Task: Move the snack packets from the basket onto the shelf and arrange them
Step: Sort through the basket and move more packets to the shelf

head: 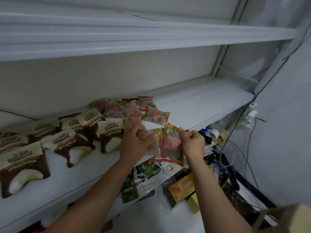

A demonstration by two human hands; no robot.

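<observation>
My left hand (137, 142) and my right hand (192, 142) both grip red-and-clear snack packets (170, 147) just above the front edge of the white shelf (193, 105). More red packets (143, 110) lie in a loose pile on the shelf behind my hands. To the left, several brown-and-cream packets (70, 142) lie in rows across the shelf. The basket is not in view.
An upper shelf (151, 34) hangs above. Below the shelf's edge lie green packets (129, 190), a yellow box (183, 187) and clutter. Cables (235, 148) and a white power strip (250, 113) hang at the right by the wall.
</observation>
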